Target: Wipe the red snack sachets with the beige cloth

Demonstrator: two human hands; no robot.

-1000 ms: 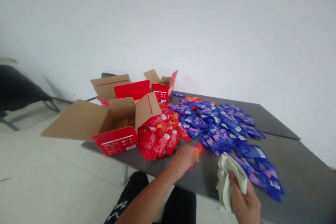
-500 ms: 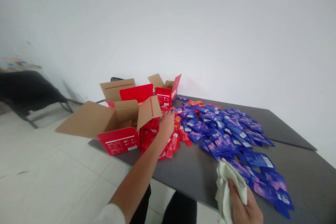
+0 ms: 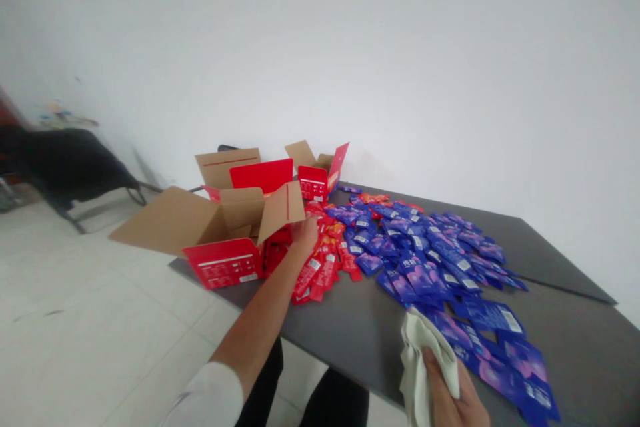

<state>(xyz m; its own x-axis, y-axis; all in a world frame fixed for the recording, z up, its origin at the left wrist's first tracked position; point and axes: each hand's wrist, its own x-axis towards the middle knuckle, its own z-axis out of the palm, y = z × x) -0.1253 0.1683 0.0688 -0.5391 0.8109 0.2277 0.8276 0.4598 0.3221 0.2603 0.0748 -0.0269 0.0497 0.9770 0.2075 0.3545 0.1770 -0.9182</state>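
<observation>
Print on the red carton (image 3: 222, 264) and blue sachets (image 3: 420, 279) is unreadable.

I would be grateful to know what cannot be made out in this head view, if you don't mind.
Head view: what the left hand touches is hidden beneath the hand.
Head view: the right hand is cut off by the bottom edge, and the cream cloth covers part of it.
Head view: the inside of the red-printed carton is hidden by its wall and flaps.
Head view: the print on the blue sachets is too small to read.
Head view: the dark chair is blurred.

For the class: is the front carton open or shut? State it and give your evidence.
Open: the front carton has its brown flaps spread outward, showing its inside.
</observation>
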